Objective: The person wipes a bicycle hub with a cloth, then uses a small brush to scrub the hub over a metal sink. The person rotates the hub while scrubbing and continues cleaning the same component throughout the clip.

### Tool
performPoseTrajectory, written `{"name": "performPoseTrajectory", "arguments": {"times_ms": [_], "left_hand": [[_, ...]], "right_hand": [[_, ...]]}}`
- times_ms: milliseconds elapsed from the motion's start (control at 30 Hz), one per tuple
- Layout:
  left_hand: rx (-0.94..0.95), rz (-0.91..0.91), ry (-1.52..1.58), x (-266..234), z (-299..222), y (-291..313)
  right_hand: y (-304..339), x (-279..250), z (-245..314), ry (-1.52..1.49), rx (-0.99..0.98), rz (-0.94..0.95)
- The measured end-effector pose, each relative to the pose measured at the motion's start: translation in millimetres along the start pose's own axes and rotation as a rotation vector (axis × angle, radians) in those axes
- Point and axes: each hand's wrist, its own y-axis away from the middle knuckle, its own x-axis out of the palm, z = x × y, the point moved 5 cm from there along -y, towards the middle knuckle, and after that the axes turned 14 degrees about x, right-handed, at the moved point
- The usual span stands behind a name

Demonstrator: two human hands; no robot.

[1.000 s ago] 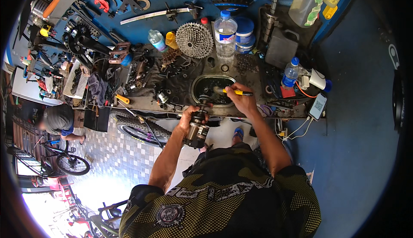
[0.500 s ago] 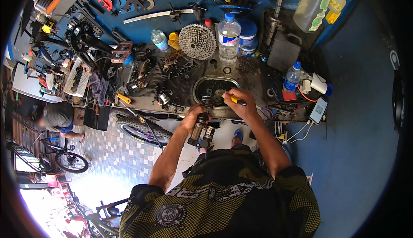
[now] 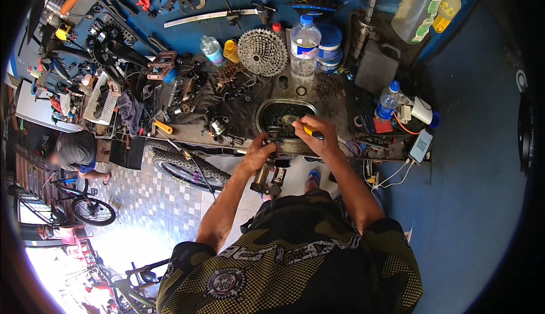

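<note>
My left hand [image 3: 258, 156] grips a bicycle rear shock [image 3: 261, 179], bronze and black, at the bench's front edge. Its far end reaches over a metal basin [image 3: 259, 108] of dark liquid, while the near end hangs toward me past the edge. In my right hand [image 3: 321, 138] is a brush with a yellow and black handle [image 3: 309, 129], held closed-fingered like a pen. The brush tip points left over the basin, close to the shock's far end. Fingers hide part of the shock's middle, and I cannot tell whether the brush touches it.
Behind the basin stand a large water bottle [image 3: 304, 53], blue tubs [image 3: 329, 41] and a cassette [image 3: 261, 53]. Small parts [image 3: 233, 90] litter the bench to the left. A phone [image 3: 420, 146] with cables sits at the right edge. A bicycle tyre [image 3: 193, 172] lies below; a person [image 3: 76, 150] is far left.
The shock has tipped and slid slightly away from me, its far end lower at the basin. My left hand covers more of its middle. The right hand with the brush stays nearly in place.
</note>
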Motion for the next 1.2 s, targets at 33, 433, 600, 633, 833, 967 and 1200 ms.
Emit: {"name": "performPoseTrajectory", "arguments": {"times_ms": [33, 433, 600, 633, 833, 967, 1200], "left_hand": [[-0.026, 0.014, 0.002, 0, -2, 3], [0.234, -0.009, -0.185, 0, -13, 6], [0.267, -0.044, -0.372, 1, -27, 12], [0.284, -0.053, -0.382, 0, -26, 12], [0.319, -0.112, -0.551, 3, -31, 11], [0.261, -0.133, -0.686, -1, -26, 5], [0.259, -0.11, -0.64, -5, -28, 9]], "right_hand": [[1, -1, 0, 0.008, 0.03, 0.042], [5, -1, -77, 0.063, 0.364, 0.1], [11, 10, -90, -0.016, 0.243, 0.155], [12, 9, -85, 0.052, 0.164, 0.132], [1, 3, -84, 0.214, 0.306, 0.057], [-6, 17, -40, -0.307, 0.381, 0.125], [4, 17, -29, -0.228, 0.334, 0.082]]}}
